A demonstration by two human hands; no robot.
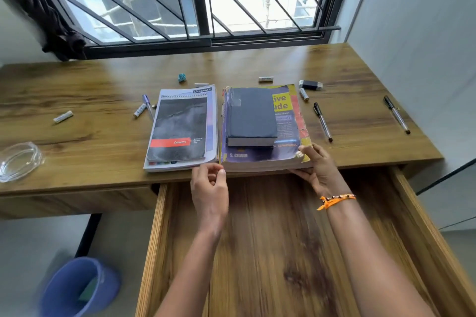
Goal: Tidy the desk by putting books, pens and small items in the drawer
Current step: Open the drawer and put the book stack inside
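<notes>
The right hand [318, 165] grips the near right corner of the large purple and yellow book [286, 136]: thumb on the cover, fingers curled under the near edge. A smaller grey book [251, 116] lies on top of the large book. The left hand [210, 183] is at the near left corner of the same book, fingers loosely curled and partly open; whether the fingertips touch the book cannot be determined.

Both books lie at the near edge of the desk [103, 123], directly above the open drawer [270, 252]. Just left of them, a spiral pad [180, 128] lies on a white notebook [212, 116].

Right of the books lie two black pens [322, 122] [396, 114], well apart. Left of the notebook lie another pen [148, 105] and a small white cylinder [139, 110]. A glass dish [19, 161] sits at the near left.
</notes>
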